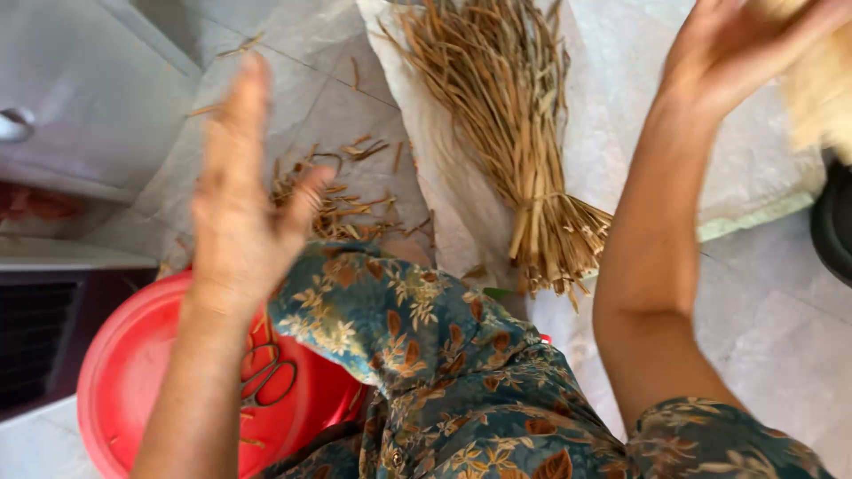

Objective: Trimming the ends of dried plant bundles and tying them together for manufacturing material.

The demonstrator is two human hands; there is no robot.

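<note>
Two hands raised: left hand [241,191] fingers spread, holding nothing; right hand [741,44] touches pale fibre [821,89], grip unclear. Straw bundle [519,133] lies between.

Single head-worn view, steeply downward, close over lap and floor [772,319].

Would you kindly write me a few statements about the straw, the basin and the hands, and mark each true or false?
1. The bundle of dried straw lies on a white sack. True.
2. The basin is blue. False: it is red.
3. Scissors lie in the basin. True.
4. The left hand grips the straw bundle. False: it is raised, open and empty.
5. The right hand touches something pale and fibrous at the upper right. True.
</note>
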